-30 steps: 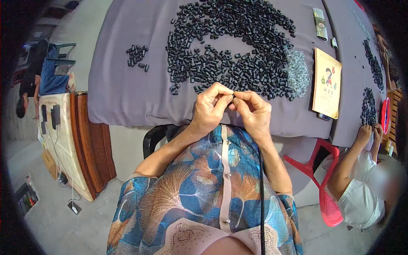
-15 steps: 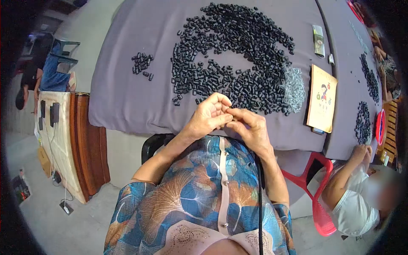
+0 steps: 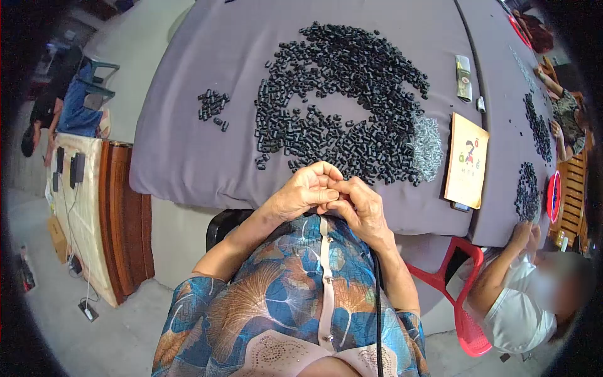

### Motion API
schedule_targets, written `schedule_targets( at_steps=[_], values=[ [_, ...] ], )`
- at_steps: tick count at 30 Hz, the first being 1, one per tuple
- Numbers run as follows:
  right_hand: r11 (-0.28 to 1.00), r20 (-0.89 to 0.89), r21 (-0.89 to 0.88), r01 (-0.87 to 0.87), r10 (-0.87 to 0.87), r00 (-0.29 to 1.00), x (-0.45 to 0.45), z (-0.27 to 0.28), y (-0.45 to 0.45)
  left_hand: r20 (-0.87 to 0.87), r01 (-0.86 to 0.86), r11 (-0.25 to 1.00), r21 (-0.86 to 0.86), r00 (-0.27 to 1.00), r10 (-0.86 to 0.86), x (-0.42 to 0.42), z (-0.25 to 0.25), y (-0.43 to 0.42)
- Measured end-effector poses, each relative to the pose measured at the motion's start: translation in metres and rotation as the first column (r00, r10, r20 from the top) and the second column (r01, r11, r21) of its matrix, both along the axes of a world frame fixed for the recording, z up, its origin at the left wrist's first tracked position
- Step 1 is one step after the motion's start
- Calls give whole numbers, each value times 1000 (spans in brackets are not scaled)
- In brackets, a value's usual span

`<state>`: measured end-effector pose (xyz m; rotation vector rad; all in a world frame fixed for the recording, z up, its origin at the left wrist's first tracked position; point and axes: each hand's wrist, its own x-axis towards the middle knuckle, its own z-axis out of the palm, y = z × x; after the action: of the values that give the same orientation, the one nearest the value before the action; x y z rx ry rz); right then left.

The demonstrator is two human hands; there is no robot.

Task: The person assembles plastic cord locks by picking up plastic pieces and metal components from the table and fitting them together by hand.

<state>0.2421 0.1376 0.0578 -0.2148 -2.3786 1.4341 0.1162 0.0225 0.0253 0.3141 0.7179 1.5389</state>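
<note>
1. Your left hand (image 3: 300, 193) and right hand (image 3: 359, 207) meet in front of your chest, just above the near edge of the grey cloth (image 3: 195, 157).
2. Your fingers are curled, the thumbs and fingertips of both hands brought together in a pinch. The fingers cover whatever may lie between them, so I cannot tell whether either hand is grasping anything.
3. Just beyond your hands spreads the heap of black pieces (image 3: 380, 107), small and tube-like, lying in a rough ring around a patch of bare cloth. Its near edge comes close to your fingertips.
4. A smaller cluster (image 3: 212, 105) of similar pieces lies apart, to the left of the heap.
5. The clear pieces (image 3: 428, 151) are massed against the heap's right side.
6. To the right of those lies a booklet (image 3: 467, 163) with a figure on its cover; beyond it sits a packet (image 3: 463, 78).
7. Further right, a co-worker in a white top (image 3: 521, 320) has both hands near another dark pile (image 3: 527, 188).
</note>
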Motion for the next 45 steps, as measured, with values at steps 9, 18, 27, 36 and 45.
schedule_targets(
  at_steps=[9, 18, 27, 36, 45],
  values=[
    [996, -92, -6, 92, -92, 992, 6, -6, -5, 46, 79, 997, -15, 996, -78, -2, 9, 9],
    [992, -63, -51, 119, -122, 991, 12, -3, 2, 24, 89, 995, -41, 996, -88, 2, 13, 19],
    [890, -56, 109, 443, -440, 896, 32, 15, 70, -92, 58, 985, -162, 993, -74, 5, 12, 18],
    [593, 101, 587, 552, -730, 676, 50, -17, 162, -131, -90, 980, -177, 989, 67, -11, 18, 6],
    [663, 190, 547, 510, -692, 696, 49, -22, 173, -235, -352, 917, -184, 922, 307, -52, 22, -30]
  ],
)
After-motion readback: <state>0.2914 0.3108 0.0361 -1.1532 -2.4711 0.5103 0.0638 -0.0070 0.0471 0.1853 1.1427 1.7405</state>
